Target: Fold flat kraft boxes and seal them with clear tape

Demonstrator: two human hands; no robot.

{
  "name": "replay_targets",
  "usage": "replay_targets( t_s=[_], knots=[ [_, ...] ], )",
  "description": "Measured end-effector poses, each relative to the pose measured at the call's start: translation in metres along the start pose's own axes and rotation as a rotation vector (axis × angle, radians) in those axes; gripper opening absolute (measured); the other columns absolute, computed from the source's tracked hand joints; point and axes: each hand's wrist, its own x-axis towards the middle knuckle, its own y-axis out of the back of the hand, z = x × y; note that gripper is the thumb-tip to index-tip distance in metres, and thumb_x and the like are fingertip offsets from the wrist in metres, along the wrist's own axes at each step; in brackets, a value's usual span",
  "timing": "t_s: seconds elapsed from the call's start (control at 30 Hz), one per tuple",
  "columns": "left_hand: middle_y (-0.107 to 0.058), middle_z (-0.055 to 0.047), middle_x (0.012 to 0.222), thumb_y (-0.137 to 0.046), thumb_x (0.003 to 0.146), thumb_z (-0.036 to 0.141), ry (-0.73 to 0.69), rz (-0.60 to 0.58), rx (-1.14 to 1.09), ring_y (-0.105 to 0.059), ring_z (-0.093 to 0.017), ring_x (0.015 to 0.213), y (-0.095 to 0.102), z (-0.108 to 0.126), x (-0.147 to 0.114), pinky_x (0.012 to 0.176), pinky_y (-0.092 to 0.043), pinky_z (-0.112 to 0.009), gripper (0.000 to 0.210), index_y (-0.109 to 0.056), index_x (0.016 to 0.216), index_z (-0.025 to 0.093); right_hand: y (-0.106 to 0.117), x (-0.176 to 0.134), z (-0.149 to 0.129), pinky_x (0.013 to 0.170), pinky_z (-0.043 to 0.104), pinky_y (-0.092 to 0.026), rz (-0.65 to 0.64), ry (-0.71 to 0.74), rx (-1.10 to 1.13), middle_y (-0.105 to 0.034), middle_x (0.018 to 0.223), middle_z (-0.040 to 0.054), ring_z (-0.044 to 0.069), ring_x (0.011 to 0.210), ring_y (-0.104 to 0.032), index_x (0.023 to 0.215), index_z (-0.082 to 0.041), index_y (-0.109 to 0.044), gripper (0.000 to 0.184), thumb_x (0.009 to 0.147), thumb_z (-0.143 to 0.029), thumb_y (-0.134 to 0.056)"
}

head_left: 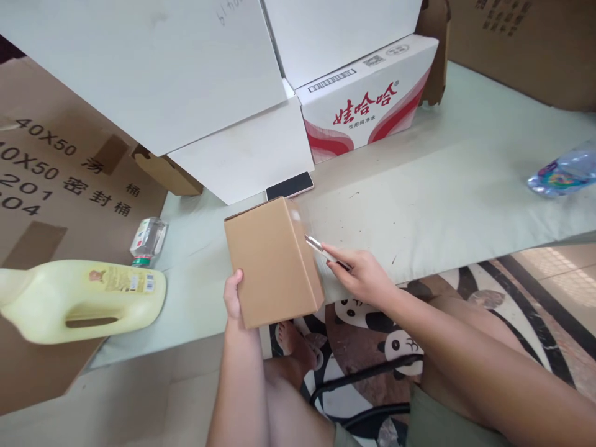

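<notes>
A small brown cardboard box [274, 264] is held tilted over the front edge of the table. My left hand [233, 298] grips its lower left side, thumb on the near face and the other fingers hidden behind. In my right hand [356, 273] is a slim utility knife [318, 245], silver at the front and dark towards the palm. Its tip points at the box's right side, close to a whitish blurred patch; whether it touches the cardboard I cannot tell. Just behind the box, a dark-screened phone [289, 185] lies on the table.
White cartons [246, 136] and a red-and-white water carton [367, 102] stand at the back. On the left are a large printed carton [60, 167], a yellow jug [125, 310] and a small clear bottle [149, 239]. A plastic bottle [565, 174] lies at the right.
</notes>
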Motion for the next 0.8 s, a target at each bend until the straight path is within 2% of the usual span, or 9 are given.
replay_targets(
  t_s=[0.17,0.27,0.4,0.5,0.6,0.67,0.8],
  knots=[
    [-0.078,-0.001,0.087,-0.073,0.066,0.044,-0.205,-0.041,-0.091,-0.073,-0.021,0.073,0.001,0.003,0.004,0.065,-0.059,-0.032,0.036,-0.072,0.095,0.023,0.005,0.003,0.001,0.072,0.034,-0.056,0.181,-0.069,0.039,-0.076,0.101,0.0096,0.021,0.08,-0.07,0.132,-0.019,-0.065,0.042,0.095,-0.031,-0.049],
    [-0.078,-0.001,0.089,-0.068,0.073,0.051,-0.298,-0.078,-0.14,-0.073,-0.022,0.075,0.002,0.006,0.003,0.068,-0.06,-0.035,0.038,-0.073,0.101,0.025,0.01,0.009,0.009,0.084,0.041,-0.057,0.248,-0.145,-0.068,-0.074,0.11,0.011,0.026,0.097,-0.07,0.137,-0.022,-0.06,0.045,0.095,-0.029,-0.046],
    [-0.078,-0.001,0.09,-0.065,0.076,0.054,-0.316,-0.103,-0.169,-0.073,-0.024,0.078,0.001,0.007,0.0,0.069,-0.06,-0.038,0.04,-0.072,0.104,0.026,0.011,0.016,0.027,0.086,0.048,-0.056,0.121,-0.29,-0.304,-0.067,0.12,0.0145,0.032,0.102,-0.067,0.145,-0.022,-0.053,0.055,0.09,-0.022,-0.044],
    [-0.078,-0.001,0.089,-0.067,0.074,0.052,-0.314,-0.106,-0.195,-0.073,-0.024,0.077,0.003,0.005,0.002,0.068,-0.06,-0.036,0.04,-0.073,0.103,0.025,0.007,0.016,0.031,0.085,0.049,-0.057,0.024,-0.328,-0.373,-0.059,0.133,0.0174,0.033,0.104,-0.066,0.142,-0.02,-0.056,0.053,0.09,-0.025,-0.046],
    [-0.078,-0.001,0.087,-0.069,0.074,0.049,-0.29,-0.11,-0.217,-0.073,-0.023,0.076,0.007,0.004,0.005,0.069,-0.059,-0.034,0.038,-0.073,0.102,0.024,0.003,0.014,0.025,0.096,0.058,-0.051,0.105,-0.243,-0.421,-0.058,0.137,0.0178,0.038,0.117,-0.06,0.127,-0.02,-0.067,0.042,0.089,-0.03,-0.052],
    [-0.078,-0.001,0.088,-0.069,0.074,0.049,-0.251,-0.118,-0.234,-0.073,-0.023,0.077,0.008,0.004,0.006,0.07,-0.059,-0.034,0.037,-0.073,0.102,0.024,0.002,0.013,0.017,0.102,0.059,-0.046,0.117,-0.155,-0.33,-0.061,0.133,0.0163,0.037,0.124,-0.057,0.119,-0.02,-0.069,0.035,0.09,-0.033,-0.053],
    [-0.079,-0.001,0.088,-0.067,0.079,0.047,-0.154,-0.144,-0.244,-0.074,-0.023,0.077,0.008,-0.002,0.007,0.068,-0.059,-0.032,0.03,-0.074,0.095,0.023,-0.003,0.012,0.005,0.1,0.048,-0.052,-0.085,-0.035,0.069,-0.063,0.132,0.0129,0.028,0.121,-0.062,0.129,-0.022,-0.061,0.041,0.097,-0.04,-0.045]
  ],
)
